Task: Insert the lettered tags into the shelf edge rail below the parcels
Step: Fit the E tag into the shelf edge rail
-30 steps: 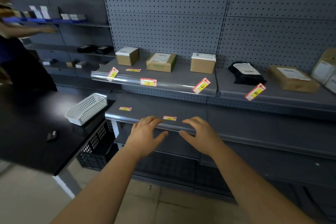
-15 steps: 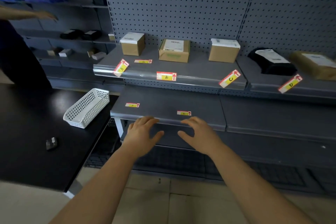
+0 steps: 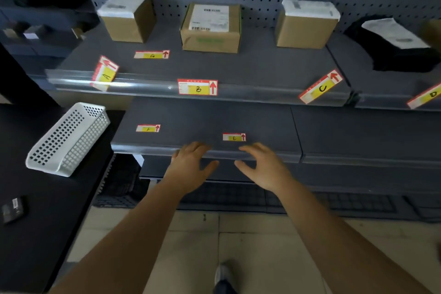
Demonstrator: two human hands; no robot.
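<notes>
Seven tags: A (image 3: 105, 74), B (image 3: 197, 87), C (image 3: 321, 86), D (image 3: 426, 99) at the upper rail (image 3: 152, 85), mid-frame, under three cardboard boxes (image 3: 210, 27); G (image 3: 152, 54), F (image 3: 148, 128), E (image 3: 234, 137) loose on shelves. Left hand (image 3: 191, 167) and right hand (image 3: 262, 167), lower centre: fingers spread, empty.

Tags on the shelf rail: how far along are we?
Done: only tag B sits square in the rail. Tag A, tag C and tag D hang crooked at it. In hand: nothing; left hand and right hand are open at the edge of the lower shelf by tag E. Left: straighten A, C, D; insert E, tag F and tag G, which lie loose on the shelves.
</notes>
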